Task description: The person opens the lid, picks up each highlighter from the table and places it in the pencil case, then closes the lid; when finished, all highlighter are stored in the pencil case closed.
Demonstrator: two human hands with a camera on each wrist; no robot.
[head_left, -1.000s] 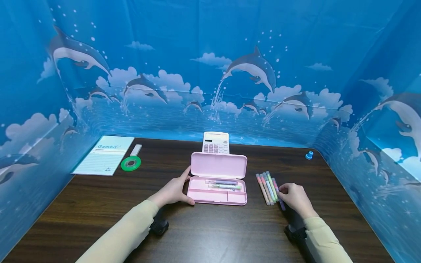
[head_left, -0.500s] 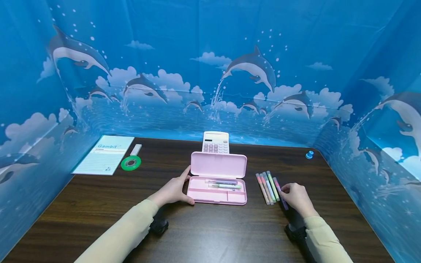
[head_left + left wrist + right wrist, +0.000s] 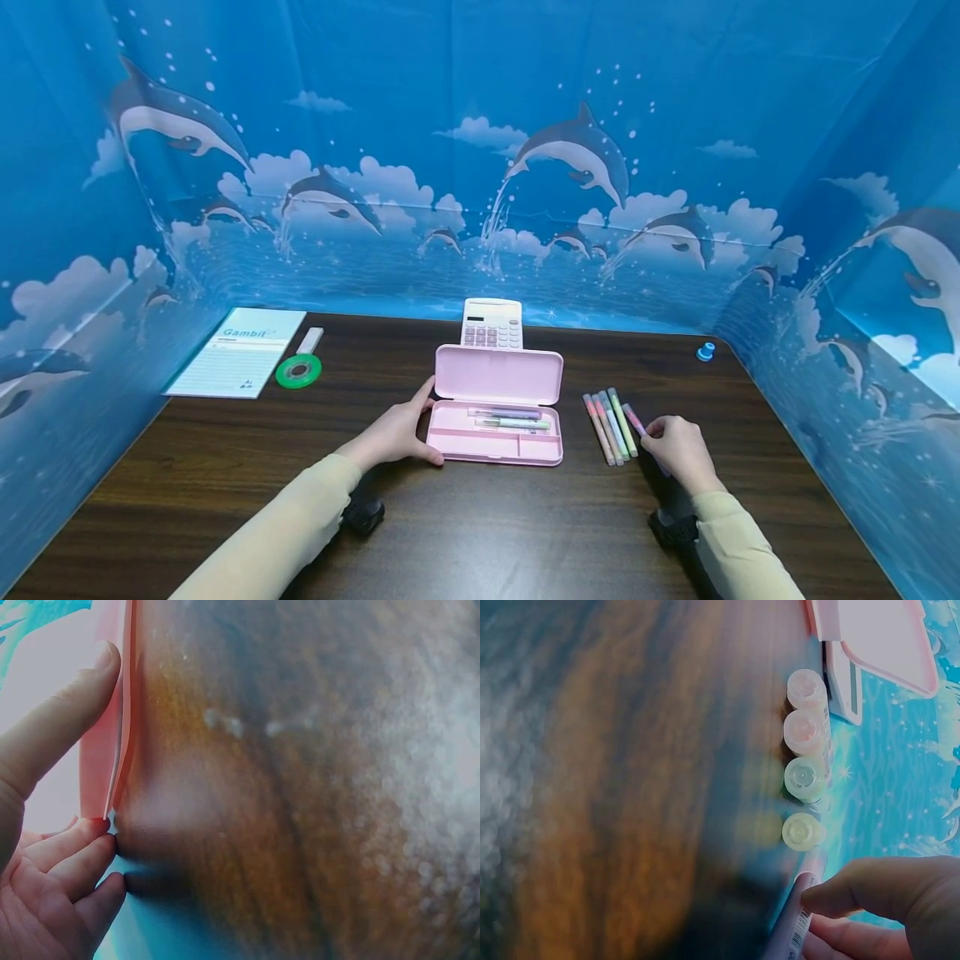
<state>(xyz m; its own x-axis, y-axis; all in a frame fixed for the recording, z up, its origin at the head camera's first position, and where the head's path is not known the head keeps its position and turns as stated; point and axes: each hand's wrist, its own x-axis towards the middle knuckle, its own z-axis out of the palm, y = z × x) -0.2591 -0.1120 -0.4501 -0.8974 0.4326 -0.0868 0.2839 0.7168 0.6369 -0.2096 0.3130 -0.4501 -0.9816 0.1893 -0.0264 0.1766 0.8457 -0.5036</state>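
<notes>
A blue backdrop printed with dolphins and clouds walls in a dark wooden desk. Near the middle of the desk lies an open pink pencil case, its lid raised toward the far edge and two pens lying in its tray. The left hand holds the case's left end, thumb on the near corner and fingers up along the lid's side. Just right of the case four highlighters lie side by side. The right hand pinches a fifth, pink highlighter between thumb and curled fingers, just beside the row. Behind the case a calculator sits at the far edge. A notepad, a green tape roll and a white eraser occupy the far left corner; a small blue object sits at the far right corner.
</notes>
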